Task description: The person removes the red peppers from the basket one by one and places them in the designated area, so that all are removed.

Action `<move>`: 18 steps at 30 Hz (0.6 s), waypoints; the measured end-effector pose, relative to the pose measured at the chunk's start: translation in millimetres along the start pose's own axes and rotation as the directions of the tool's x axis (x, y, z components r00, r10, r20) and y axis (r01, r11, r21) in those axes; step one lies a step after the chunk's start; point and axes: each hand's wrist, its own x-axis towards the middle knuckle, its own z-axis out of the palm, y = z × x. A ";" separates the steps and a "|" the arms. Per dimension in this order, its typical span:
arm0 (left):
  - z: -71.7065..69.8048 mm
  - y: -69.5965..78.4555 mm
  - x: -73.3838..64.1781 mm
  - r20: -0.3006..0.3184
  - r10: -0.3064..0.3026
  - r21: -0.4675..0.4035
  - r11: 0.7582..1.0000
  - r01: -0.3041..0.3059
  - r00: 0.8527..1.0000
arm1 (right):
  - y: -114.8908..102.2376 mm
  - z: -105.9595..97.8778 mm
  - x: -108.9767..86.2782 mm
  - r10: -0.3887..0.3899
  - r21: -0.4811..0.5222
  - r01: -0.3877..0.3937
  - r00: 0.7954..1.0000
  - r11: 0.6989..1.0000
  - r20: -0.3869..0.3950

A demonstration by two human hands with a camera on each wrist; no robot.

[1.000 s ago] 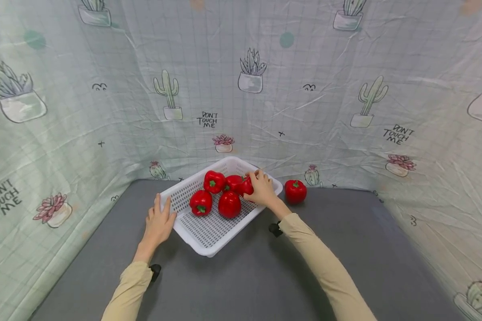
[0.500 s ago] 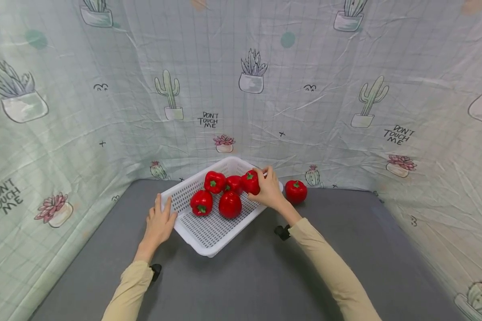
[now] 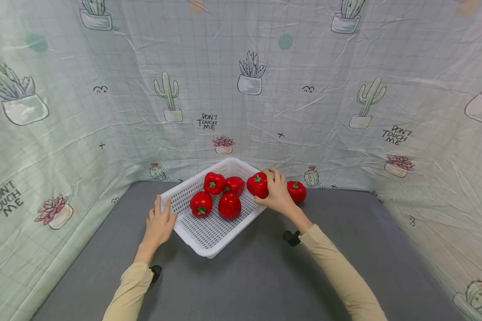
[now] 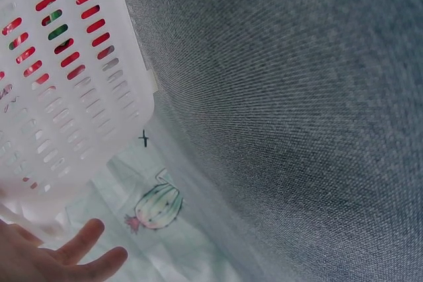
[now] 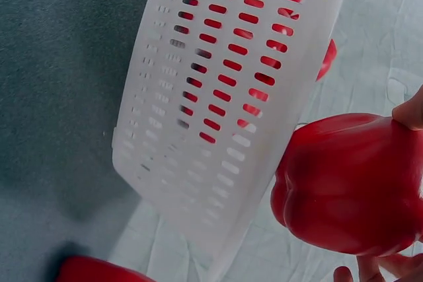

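A white perforated basket (image 3: 210, 227) stands angled on the table, with several red bell peppers (image 3: 230, 206) inside. My left hand (image 3: 159, 225) holds the basket's left corner at the rim; in the left wrist view, two of its fingers (image 4: 106, 265) extend outside the wall. My right hand (image 3: 280, 194) grips another red bell pepper (image 3: 257, 185), thumb below and fingers over its far side. This pepper overlaps the basket's right rim in the head view, green stem facing up and toward me. In the right wrist view the gripped pepper (image 5: 350, 183) is beside the upper rim.
One more red bell pepper (image 3: 297, 191) sits on the dark grey table (image 3: 233, 285), right of the basket and partly behind my right hand. A pale curtain (image 3: 241, 102) printed with potted cacti hangs behind and at both sides.
My right hand has moved right with the gripped bell pepper, from among the others inside the basket to its right rim. My left hand and the basket have stayed in place.
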 end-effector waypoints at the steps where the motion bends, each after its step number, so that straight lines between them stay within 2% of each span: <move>1: 0.1 0.0 0.0 0.000 0.001 0.001 1.000 -0.001 1.000 | 0.7 -1.2 -1.3 -0.004 -0.012 0.004 1.000 1.000 -0.002; 6: -0.1 -0.1 -0.1 0.004 0.000 -0.001 1.000 0.000 1.000 | 6.1 -6.0 -6.9 -0.020 -0.049 0.019 1.000 0.999 -0.021; 18: -1.5 1.1 0.2 0.019 -0.014 0.006 1.000 0.014 1.000 | 18.0 -18.4 -25.9 -0.007 -0.050 0.004 0.998 0.999 -0.059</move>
